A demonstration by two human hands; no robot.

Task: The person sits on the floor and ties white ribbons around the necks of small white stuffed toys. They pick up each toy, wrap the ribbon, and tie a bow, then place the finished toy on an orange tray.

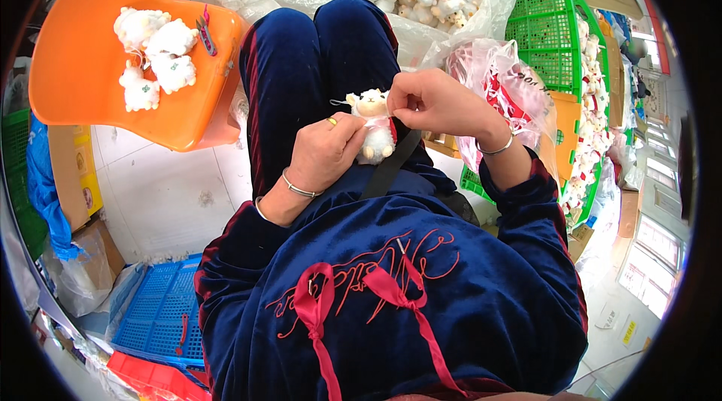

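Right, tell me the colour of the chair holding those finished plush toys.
The chair is bright orange, with four white plush toys on its seat; the head view shows it.

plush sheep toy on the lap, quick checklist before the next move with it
1. Left hand grips the plush sheep toy: ok.
2. Right hand pinches at the toy's neck by the red ribbon: ok.
3. Toy faces the camera, head up: ok.
4. Ribbon tied or loose: cannot tell, fingers cover it.
5. Orange chair holds four white toys within the left hand's side: ok.
6. Small pink tool lies on the chair, free: ok.
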